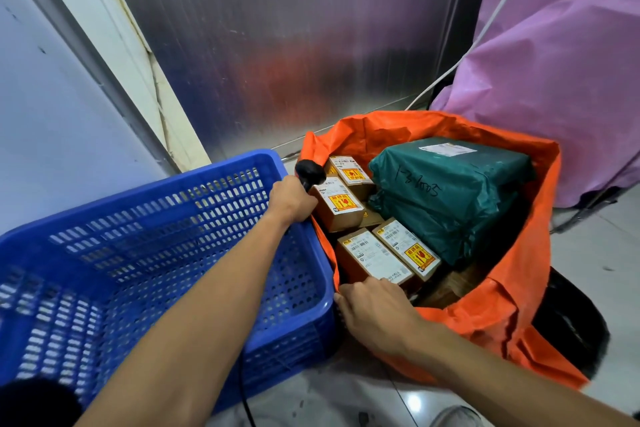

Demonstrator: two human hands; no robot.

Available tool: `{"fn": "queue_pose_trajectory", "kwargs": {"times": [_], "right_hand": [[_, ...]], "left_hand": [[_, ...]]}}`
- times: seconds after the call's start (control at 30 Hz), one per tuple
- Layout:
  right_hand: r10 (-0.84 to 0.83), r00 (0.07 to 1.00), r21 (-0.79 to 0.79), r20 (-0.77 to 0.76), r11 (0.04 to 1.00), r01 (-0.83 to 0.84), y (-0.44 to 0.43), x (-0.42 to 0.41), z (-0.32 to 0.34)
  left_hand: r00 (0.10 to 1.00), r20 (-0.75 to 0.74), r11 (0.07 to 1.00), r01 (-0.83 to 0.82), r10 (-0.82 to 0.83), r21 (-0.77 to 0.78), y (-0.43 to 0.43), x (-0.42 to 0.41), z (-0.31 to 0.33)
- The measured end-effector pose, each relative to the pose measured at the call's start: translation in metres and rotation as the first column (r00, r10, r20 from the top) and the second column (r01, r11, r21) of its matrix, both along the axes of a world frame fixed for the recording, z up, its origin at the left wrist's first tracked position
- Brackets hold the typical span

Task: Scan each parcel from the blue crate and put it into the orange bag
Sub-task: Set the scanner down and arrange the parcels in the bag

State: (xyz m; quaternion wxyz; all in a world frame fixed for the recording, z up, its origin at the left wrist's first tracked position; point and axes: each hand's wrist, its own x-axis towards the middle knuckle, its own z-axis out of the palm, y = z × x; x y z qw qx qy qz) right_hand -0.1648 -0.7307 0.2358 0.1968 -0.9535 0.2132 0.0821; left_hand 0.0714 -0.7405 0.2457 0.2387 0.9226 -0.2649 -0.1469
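While your right hand [375, 308] rests at the bag's [485, 315] near rim against a box [374, 256] (grip unclear), your left hand [289, 199] clasps the scanner [310, 170] between crate [173, 184] and bag; 4 labelled boxes and 2 green parcels [450, 177] lie inside.

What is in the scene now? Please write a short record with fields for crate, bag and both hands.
crate: blue crate, no parcel visible inside
bag: orange bag holds cardboard boxes and green parcels
left: left hand grips black scanner
right: right hand at bag's near rim by nearest box; grip unclear
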Motion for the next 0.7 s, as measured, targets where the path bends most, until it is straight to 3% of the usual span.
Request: {"fn": "queue_pose_trajectory", "kwargs": {"times": [0.23,0.4,0.53,0.7], "right_hand": [[-0.07,0.996,0.105,-0.06,0.992,0.076,0.004,0.004,0.005],[-0.012,0.977,0.198,-0.214,0.979,0.056,-0.004,0.007,0.011],[0.104,0.907,0.108,-0.408,0.992,-0.065,-0.011,-0.006,0.019],[0.094,0.822,-0.009,-0.562,0.993,-0.119,-0.021,-0.023,0.023]], "left_hand": [[1.0,-0.022,0.978,0.009,-0.014,-0.208,0.017,0.005,0.001],[0.999,0.037,0.989,-0.003,0.008,-0.151,0.019,0.001,-0.005],[1.0,0.015,0.987,-0.02,0.023,-0.16,0.016,-0.003,-0.009],[0.998,-0.033,0.98,-0.067,0.062,-0.189,0.014,-0.002,-0.014]]}}
